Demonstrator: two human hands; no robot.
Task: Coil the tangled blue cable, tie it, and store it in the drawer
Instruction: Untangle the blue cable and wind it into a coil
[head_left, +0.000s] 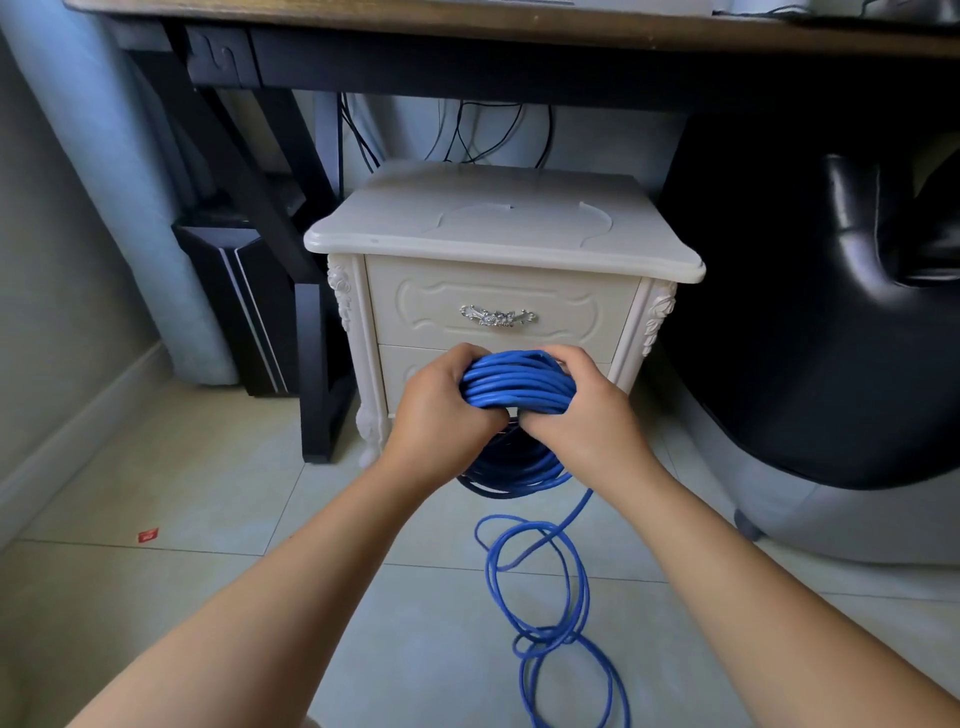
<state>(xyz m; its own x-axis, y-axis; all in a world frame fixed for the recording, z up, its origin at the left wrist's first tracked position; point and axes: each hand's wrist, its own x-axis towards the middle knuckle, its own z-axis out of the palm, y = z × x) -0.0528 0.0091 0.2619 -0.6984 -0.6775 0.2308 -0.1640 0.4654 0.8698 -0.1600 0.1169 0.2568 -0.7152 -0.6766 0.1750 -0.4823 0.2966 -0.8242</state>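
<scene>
The blue cable coil (519, 387) sits mid-frame, strands running left-right, my left hand (441, 410) and right hand (579, 410) each curled round it; its uncoiled tail (545, 635) trails toward the bottom edge, the closed drawer (498, 291) just above.

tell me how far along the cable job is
Done: most of the length is wound into a blue coil. In hand: the left hand and right hand both grip that coil in front of the nightstand. Left: a loose tail lies looped on the floor, no tie shows on the coil, and the top drawer is shut.
</scene>
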